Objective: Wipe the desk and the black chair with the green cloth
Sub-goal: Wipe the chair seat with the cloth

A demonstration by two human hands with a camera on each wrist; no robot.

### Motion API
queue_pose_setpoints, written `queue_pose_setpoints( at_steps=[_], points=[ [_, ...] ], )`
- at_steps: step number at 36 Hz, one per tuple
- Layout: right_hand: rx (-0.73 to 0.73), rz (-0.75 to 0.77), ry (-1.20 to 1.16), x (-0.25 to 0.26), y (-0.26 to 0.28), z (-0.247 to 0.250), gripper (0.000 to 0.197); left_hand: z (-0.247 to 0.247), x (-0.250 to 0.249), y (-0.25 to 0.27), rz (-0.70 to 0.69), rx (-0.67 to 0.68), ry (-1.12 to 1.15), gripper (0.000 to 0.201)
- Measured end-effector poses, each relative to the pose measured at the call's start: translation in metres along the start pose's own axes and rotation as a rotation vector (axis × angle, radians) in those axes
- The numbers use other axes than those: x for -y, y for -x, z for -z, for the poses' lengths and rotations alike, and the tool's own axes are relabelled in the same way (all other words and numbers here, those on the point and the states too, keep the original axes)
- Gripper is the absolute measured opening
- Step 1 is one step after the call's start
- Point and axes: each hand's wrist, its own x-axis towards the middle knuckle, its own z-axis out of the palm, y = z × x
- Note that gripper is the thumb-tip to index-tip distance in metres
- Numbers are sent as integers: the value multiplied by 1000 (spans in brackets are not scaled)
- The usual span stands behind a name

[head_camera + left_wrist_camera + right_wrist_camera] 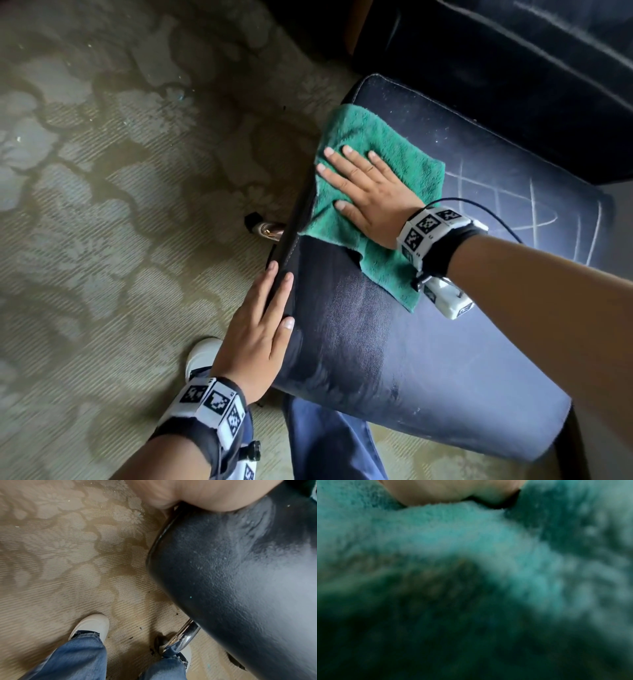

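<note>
Green cloth (373, 147): laid spread on the seat of the black chair (394, 342), towards its left edge; a corner is trailed back under the wrist.
Right hand (370, 192): pressed flat on the cloth, fingers straight and spread apart, nothing clasped; the right wrist view is filled with blurred green pile.
Left hand (257, 332): laid flat along the seat's left edge, fingers straight and together, nothing gripped.
Seat surface: a dusty grey film is seen near the front; white line marks (513, 205) are drawn beside the cloth.
Chrome leg (185, 635): seen under the seat.
Carpet (102, 205): beige, leaf-patterned, specked with crumbs.
Person: jeans (329, 442) and a white shoe (200, 356) are seen below.
</note>
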Motion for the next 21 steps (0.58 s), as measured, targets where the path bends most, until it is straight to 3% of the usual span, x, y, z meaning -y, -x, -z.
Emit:
queue_pose_setpoints(
  at_steps=[11,21],
  points=[
    [-36,-111,-31,30,6,-7,63,0,-2,3,-18,25,17,55],
    [-1,-5,-4,74,44,-23,63,0,-7,9,-3,49,3,59]
  ],
)
